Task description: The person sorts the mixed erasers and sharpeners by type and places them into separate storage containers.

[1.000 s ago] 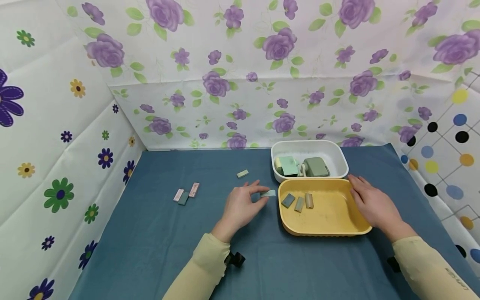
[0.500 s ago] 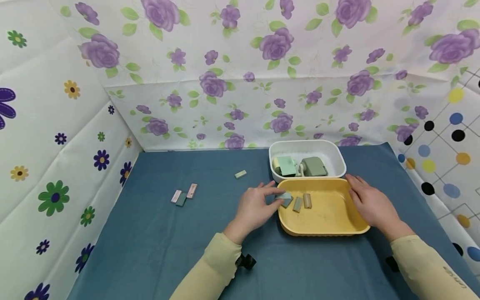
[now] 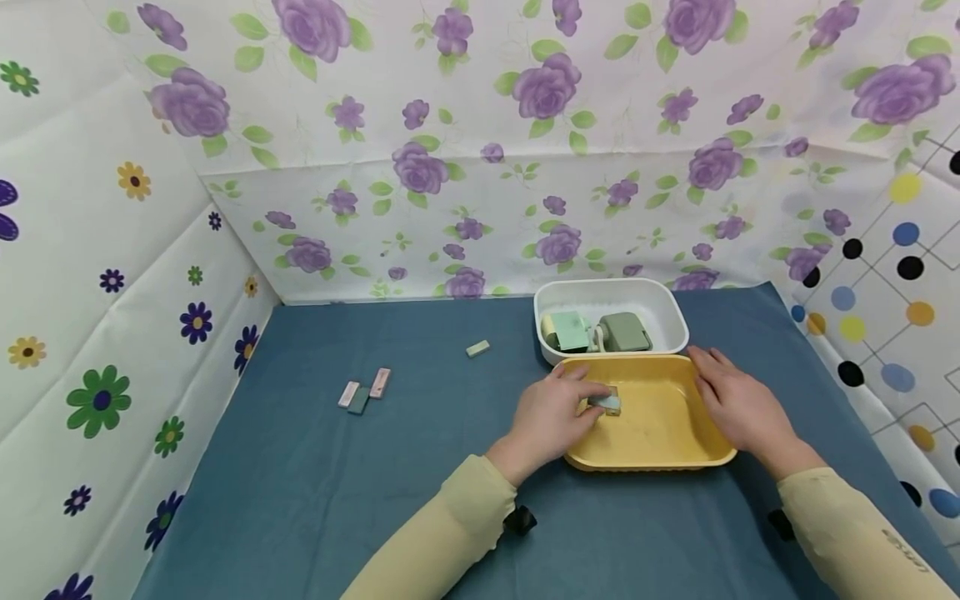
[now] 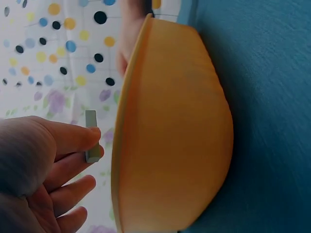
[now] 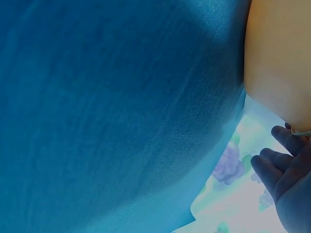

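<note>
My left hand [image 3: 551, 412] pinches a small pale grey-green rectangular block [image 4: 91, 141] between thumb and fingers. In the head view it is above the left part of the yellow tray [image 3: 675, 408]. Just under the held block, a tan block [image 3: 613, 412] in the tray shows in part; the hand covers the tray's other contents. My right hand [image 3: 742, 404] rests against the tray's right rim. In the right wrist view its fingers [image 5: 267, 172] look extended beside the tray's outer wall.
A white bin [image 3: 663, 308] with a mint-green item and a grey-green item stands behind the tray, close to it. On the blue cloth lie a pale block [image 3: 477, 348] and, farther left, two pink blocks [image 3: 380, 382] and a dark green one [image 3: 358, 401]. Patterned cloth walls surround the table.
My left hand has carried the pale block rightward from beside the tray, over its left rim, to above the blocks inside. The right hand has stayed at the rim.
</note>
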Demonstrator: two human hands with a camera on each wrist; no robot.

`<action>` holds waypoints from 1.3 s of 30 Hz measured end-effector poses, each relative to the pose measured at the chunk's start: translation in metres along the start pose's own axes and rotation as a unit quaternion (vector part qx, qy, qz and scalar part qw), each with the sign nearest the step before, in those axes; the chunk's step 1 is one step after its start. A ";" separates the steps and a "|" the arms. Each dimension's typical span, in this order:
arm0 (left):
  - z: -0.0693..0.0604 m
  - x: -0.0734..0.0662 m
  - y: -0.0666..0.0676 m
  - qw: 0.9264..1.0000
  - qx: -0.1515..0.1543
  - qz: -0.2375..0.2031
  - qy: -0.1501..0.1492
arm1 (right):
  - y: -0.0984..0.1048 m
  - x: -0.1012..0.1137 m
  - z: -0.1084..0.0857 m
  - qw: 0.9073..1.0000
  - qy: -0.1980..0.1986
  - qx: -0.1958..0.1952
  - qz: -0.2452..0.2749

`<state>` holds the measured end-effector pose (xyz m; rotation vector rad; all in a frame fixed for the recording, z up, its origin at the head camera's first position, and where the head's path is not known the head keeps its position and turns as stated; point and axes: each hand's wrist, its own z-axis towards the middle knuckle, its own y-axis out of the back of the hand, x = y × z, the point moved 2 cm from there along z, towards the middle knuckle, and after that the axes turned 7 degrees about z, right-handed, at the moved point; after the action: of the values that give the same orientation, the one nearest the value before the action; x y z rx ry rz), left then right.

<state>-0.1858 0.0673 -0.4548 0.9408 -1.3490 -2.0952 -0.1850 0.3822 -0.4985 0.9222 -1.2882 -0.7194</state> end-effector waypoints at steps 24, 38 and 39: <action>0.062 -0.033 -0.042 0.917 0.125 0.307 -0.220 | 0.001 0.001 0.003 1.000 -0.006 0.004 -0.015; 0.080 -0.036 -0.053 0.875 0.106 0.387 -0.271 | 0.002 0.001 0.003 1.000 -0.003 0.000 -0.017; 0.081 -0.037 -0.052 0.875 0.106 0.387 -0.271 | 0.002 0.001 0.003 1.000 -0.003 -0.001 -0.017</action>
<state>-0.2243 0.1619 -0.4693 -0.1902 -1.8500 -1.6133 -0.1882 0.3817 -0.4965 0.9420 -1.2797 -0.7507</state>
